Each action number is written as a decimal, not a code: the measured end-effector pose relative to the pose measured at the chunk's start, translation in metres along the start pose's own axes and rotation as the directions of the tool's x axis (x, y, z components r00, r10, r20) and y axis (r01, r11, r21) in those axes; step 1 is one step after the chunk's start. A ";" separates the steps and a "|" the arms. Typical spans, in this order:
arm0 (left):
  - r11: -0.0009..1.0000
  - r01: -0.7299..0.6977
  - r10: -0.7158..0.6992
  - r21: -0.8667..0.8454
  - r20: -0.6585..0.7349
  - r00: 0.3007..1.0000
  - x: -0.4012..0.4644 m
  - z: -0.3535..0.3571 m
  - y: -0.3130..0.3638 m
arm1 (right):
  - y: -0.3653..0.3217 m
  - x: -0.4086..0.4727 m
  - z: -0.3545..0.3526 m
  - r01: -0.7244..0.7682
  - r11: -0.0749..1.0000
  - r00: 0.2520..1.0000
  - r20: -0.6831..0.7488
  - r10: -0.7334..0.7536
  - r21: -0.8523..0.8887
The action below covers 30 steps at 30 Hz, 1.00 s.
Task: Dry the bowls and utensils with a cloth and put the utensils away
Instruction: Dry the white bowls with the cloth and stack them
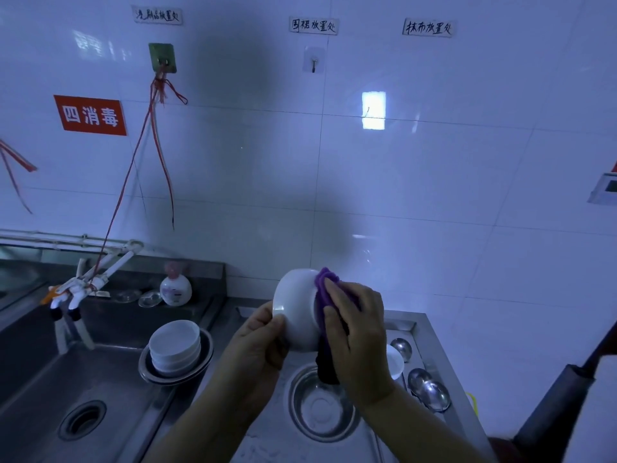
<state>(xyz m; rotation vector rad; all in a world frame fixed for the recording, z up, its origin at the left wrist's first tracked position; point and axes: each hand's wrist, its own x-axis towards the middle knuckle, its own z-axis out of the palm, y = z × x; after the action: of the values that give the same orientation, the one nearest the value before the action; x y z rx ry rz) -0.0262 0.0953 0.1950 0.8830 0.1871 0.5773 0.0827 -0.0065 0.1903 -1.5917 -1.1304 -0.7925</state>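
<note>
We were mid-wipe here: our left hand (263, 339) gripped the rim of a round white ceramic bowl (295, 309), tipped on its side and held up over the steel counter (417, 324), while our right hand (355, 332) pressed a crumpled purple cloth (325, 284) against the bowl's base, fingers curled round the fabric, its dark tail hanging down below the palm. So the drying was under way, but by our reckoning nowhere near done. A stack of white bowls (174, 342) sat in a shallow metal dish (147, 367) on the edge of the stainless sink (43, 389), well apart from our hands, and looked to be waiting its turn; whether they were wet we could not tell. To the right, just beside our wrist, another small white bowl (395, 362) rested near a row of shiny metal spoons (430, 392), with an empty steel basin (320, 406) below the cloth. The spoons lay out on the counter, so we judged the putting-away not yet begun.
</note>
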 end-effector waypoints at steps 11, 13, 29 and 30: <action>0.999 0.029 -0.030 -0.035 -0.003 1.000 0.001 -0.005 0.013 | 0.028 -0.010 -0.017 0.277 0.956 0.945 0.210 -0.252 -0.097; 0.999 0.048 -0.048 -0.005 0.010 0.999 -0.001 -0.004 0.012 | 0.027 -0.004 -0.017 0.231 0.965 0.960 0.188 -0.206 -0.122; 0.994 0.055 -0.053 0.096 -0.014 0.998 -0.009 0.006 0.010 | -0.011 0.027 -0.009 0.128 0.991 0.982 0.147 -0.122 -0.032; 0.993 0.057 -0.056 0.099 -0.009 0.998 -0.010 0.007 0.010 | -0.013 0.028 -0.006 0.113 0.993 0.980 0.170 -0.106 -0.035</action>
<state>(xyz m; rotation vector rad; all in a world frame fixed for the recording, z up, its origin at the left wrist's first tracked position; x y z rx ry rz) -0.0354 0.0895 0.2064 0.9696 0.2478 0.5216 0.0804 -0.0033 0.2218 -1.6689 -1.3392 -0.7712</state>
